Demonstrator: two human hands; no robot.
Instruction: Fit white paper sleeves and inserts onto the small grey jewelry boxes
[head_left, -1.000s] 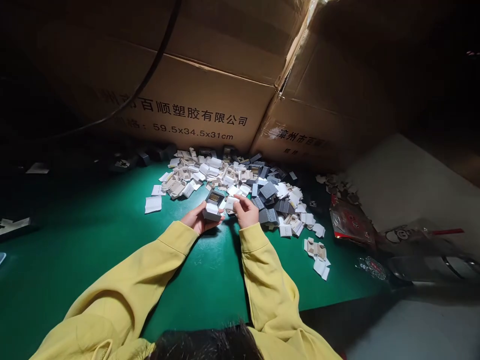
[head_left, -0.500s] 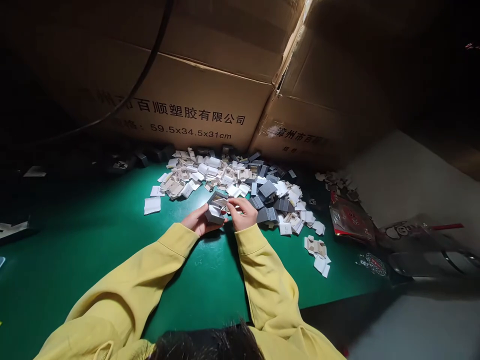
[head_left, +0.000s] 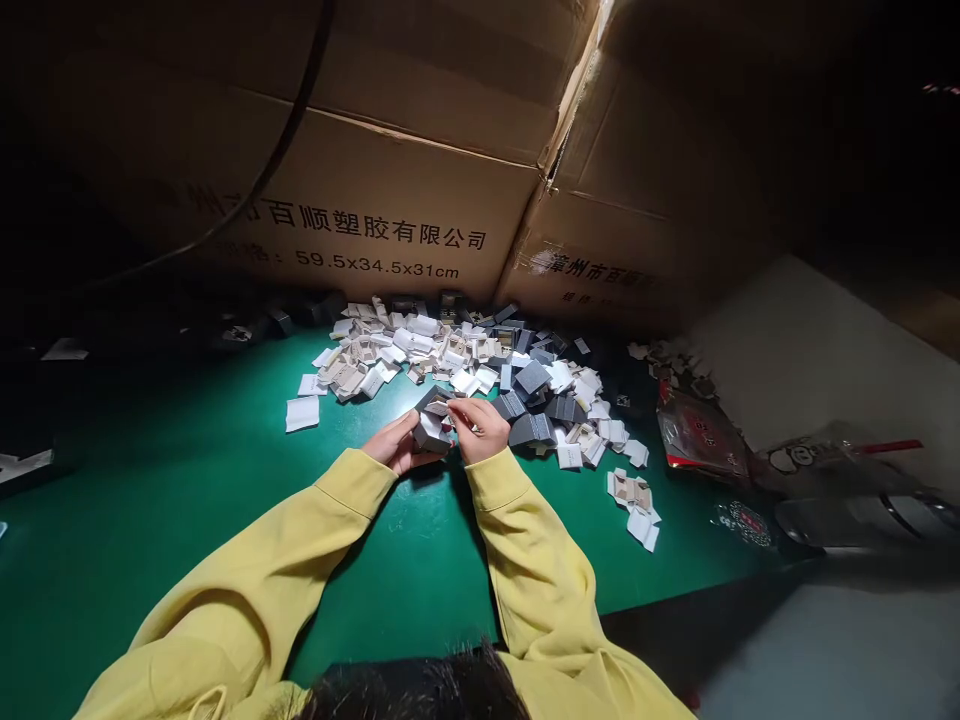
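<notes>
My left hand (head_left: 394, 446) is wrapped round a small open grey box (head_left: 432, 421) held just above the green table (head_left: 187, 480). My right hand (head_left: 480, 428) is closed, its fingers pinching a small white insert at the mouth of that box. Both sleeves are yellow. Just beyond my hands lies a heap of small white and beige inserts (head_left: 405, 350) mixed with several more grey boxes (head_left: 534, 378). How far the insert sits inside the box is hidden by my fingers.
Large cardboard cartons (head_left: 390, 200) with printed lettering wall off the back of the table. A single white insert (head_left: 302, 413) lies apart at the left. A few inserts (head_left: 636, 502) lie at the right, near a red packet (head_left: 701, 435) and clear plastic wrappers (head_left: 862, 500).
My right hand came left from the heap with a white insert and met the grey box in my left hand; both hands drew slightly closer together.
</notes>
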